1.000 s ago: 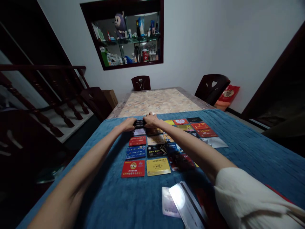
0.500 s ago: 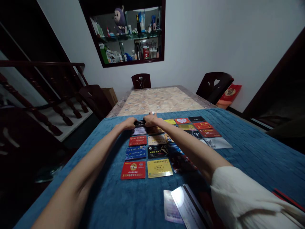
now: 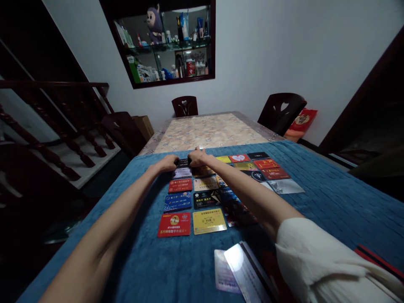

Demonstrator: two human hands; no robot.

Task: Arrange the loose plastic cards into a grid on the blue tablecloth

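A black card (image 3: 183,162) with pale lettering lies at the far left of several rows of cards on a blue cloth (image 3: 139,261). My left hand (image 3: 168,163) has its fingers curled at the card's left edge. At the right edge my right hand (image 3: 197,158) is closed on the same card, fingertips partly hidden. Just nearer is a pale card (image 3: 182,173), followed by a red card (image 3: 179,185), a blue card (image 3: 177,202) and another red card (image 3: 174,224). Beside them are a black VIP card (image 3: 206,199) and a yellow card (image 3: 210,221). My right forearm covers part of the rows.
Loose silver cards (image 3: 243,265) overlap near the front, by my right sleeve. A red-edged item (image 3: 375,259) lies at the right. Beyond the cloth the patterned tabletop (image 3: 214,130) shows, with dark chairs (image 3: 280,111) around it.
Both hands stay at the black card with almost no movement. The whole view has shifted slightly, so everything sits a little further left.
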